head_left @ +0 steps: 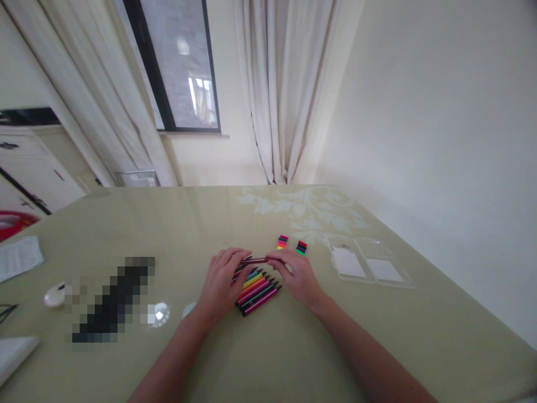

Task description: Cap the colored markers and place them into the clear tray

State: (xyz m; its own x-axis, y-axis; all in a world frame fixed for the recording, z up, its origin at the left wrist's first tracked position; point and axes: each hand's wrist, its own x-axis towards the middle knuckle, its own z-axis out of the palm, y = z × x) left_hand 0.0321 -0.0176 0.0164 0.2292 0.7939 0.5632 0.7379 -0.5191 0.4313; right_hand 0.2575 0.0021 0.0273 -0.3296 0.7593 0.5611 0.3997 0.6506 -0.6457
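Observation:
My left hand (220, 280) and my right hand (296, 274) meet over the table, fingers pinched on the two ends of a dark red marker pen (254, 261) held level between them. Just below it lies a row of several coloured marker pens (258, 290), side by side and uncapped at their far ends. Beyond my right hand sit two small piles of pen caps: one pink, orange and yellow (282, 242), one red, dark and green (301, 247).
An open clear plastic case (369, 267) lies to the right of the caps. A blurred-out dark object (113, 299), a small white round thing (54, 295) and a folded cloth (19, 256) are at the left. The glossy beige table (268, 347) meets a wall at right.

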